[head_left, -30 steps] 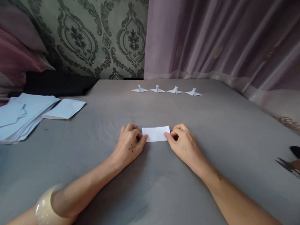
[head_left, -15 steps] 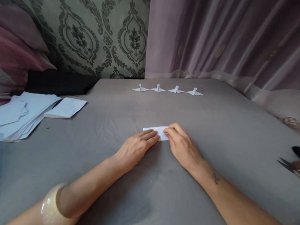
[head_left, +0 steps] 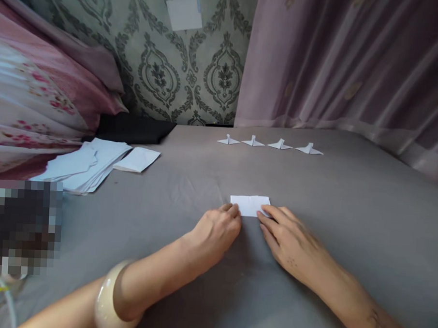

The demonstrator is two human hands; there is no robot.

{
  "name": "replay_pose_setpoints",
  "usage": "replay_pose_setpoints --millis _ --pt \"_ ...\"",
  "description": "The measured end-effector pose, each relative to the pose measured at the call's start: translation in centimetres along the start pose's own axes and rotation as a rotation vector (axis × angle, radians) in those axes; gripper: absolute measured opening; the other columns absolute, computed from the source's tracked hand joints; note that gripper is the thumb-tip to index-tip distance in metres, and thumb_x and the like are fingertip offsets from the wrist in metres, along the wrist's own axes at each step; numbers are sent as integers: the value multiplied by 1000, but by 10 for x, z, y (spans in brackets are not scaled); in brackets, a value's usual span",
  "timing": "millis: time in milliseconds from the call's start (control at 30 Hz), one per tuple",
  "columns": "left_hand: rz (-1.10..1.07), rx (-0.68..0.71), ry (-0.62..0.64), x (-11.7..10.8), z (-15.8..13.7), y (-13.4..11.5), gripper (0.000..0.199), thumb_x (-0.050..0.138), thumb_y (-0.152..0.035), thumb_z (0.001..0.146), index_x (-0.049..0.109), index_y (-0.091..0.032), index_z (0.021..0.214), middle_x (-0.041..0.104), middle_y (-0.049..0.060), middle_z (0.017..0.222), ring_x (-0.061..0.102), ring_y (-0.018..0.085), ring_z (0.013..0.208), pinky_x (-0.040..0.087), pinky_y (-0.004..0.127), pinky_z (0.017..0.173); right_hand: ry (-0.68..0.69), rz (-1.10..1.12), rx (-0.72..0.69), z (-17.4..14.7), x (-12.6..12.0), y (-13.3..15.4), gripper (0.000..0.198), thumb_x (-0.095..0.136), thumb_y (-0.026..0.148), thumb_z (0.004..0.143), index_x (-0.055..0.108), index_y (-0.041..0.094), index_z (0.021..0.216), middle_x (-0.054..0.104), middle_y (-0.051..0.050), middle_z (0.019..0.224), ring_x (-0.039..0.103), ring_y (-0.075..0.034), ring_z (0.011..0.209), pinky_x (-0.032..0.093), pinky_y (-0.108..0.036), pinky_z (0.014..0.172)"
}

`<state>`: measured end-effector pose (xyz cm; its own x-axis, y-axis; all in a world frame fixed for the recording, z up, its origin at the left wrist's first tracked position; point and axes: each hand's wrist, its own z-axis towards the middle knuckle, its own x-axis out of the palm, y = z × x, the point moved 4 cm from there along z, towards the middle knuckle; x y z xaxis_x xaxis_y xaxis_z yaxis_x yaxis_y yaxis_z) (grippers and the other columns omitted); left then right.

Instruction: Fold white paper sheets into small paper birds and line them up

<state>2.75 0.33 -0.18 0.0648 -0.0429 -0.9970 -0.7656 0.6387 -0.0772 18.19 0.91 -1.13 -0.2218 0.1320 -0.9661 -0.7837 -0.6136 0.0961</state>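
A small folded strip of white paper (head_left: 251, 204) lies on the grey cloth in front of me. My left hand (head_left: 218, 231) is closed at its lower left corner, the curled fingertips gripping the edge; the thumb is hidden. From the right, my right hand (head_left: 290, 239) rests its outstretched fingertips on the strip's right end, its fingers slightly apart. Farther back stand several folded white paper figures with spread wings in a row, among them a rightmost paper figure (head_left: 309, 148).
To the left sits a stack of white paper sheets (head_left: 99, 161), with a folded white paper (head_left: 138, 159) beside it. Behind these lies a black cloth (head_left: 133, 128). A pale cable (head_left: 10, 300) with a yellow band and a blurred-out patch occupy the lower left. Purple curtains (head_left: 299, 66) hang behind.
The view has swung left and up, so the scissors at the right left the frame. My left fingers curled from flat to the paper's corner; my right fingers went from pinching to stretched out.
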Motion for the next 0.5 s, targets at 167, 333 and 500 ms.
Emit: replay_pose_setpoints --millis 167,333,500 --pt "28 -129 47 1 7 3 25 42 -22 93 65 -15 84 64 10 89 60 23 85 51 31 66 -35 -19 41 -2 5 -17 25 44 19 93 64 15 107 62 -10 113 58 -24 96 53 -40 81" --pt "18 -131 -148 4 13 11 26 44 -34 95 59 -14 97 61 10 90 58 24 83 51 34 68 -79 -50 4 3 7 -22 25 42 8 89 63 17 98 63 -9 104 59 -23 90 51 -38 75" --pt "105 -88 -175 11 14 14 26 36 -24 97 59 -15 89 61 10 88 57 23 79 50 35 66 -55 -165 -79 6 7 -17 30 39 -3 82 59 17 91 62 -9 96 56 -23 82 47 -36 68"
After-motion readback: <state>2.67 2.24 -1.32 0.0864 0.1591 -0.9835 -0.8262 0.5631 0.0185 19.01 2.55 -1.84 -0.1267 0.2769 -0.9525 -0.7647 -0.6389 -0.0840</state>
